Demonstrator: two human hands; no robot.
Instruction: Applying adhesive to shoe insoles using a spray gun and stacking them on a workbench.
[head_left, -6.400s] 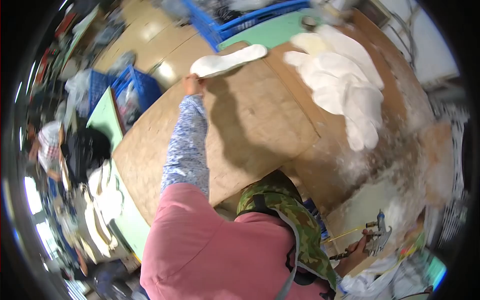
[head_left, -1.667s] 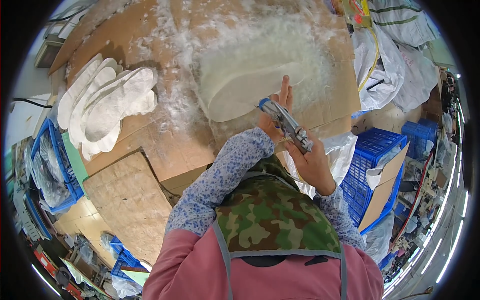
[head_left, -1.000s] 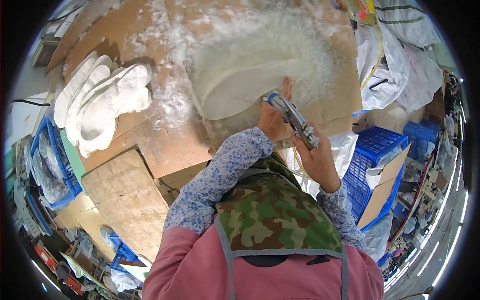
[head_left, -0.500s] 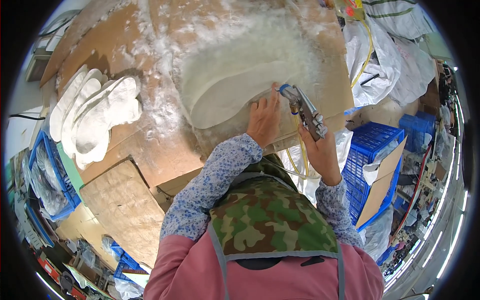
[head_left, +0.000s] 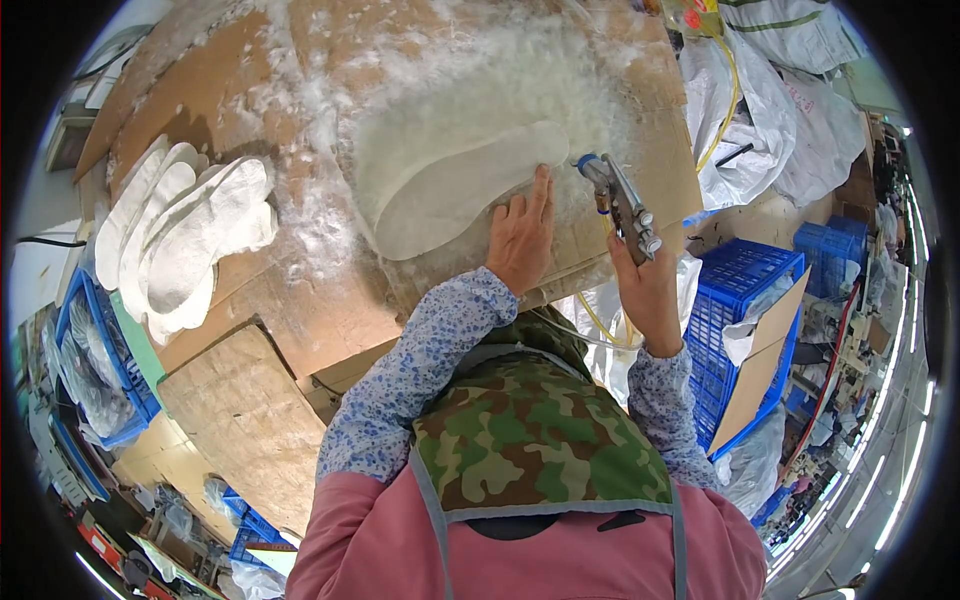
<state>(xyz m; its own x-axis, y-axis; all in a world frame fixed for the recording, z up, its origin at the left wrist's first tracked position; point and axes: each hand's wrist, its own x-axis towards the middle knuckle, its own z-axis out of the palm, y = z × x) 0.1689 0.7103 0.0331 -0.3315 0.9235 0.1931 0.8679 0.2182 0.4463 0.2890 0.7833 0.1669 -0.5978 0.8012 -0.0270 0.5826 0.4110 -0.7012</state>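
A pale shoe insole (head_left: pixel 450 195) lies flat on a board coated with whitish spray residue. My left hand (head_left: pixel 520 240) is beside its near edge, with the index finger stretched out and its tip at the rim by the insole's right end. The other fingers are slightly bent and grip nothing. My right hand (head_left: pixel 648 305) is wrapped round a metal spray gun (head_left: pixel 624 205) with a blue nozzle ring. Its nozzle points left, just off the insole's right end. A yellow hose below the gun is partly hidden by the hand.
Several white insoles (head_left: pixel 195 240) lie in a fanned pile on the left of the cardboard-covered table (head_left: pixel 330 320). Blue crates (head_left: pixel 740 290) stand to the right, others at lower left. White sacks (head_left: pixel 740 130) and a yellow hose (head_left: pixel 738 90) are at the far right.
The spray gun has moved right and slightly away from me, off the insole's right end. My left index finger stays by the insole's rim.
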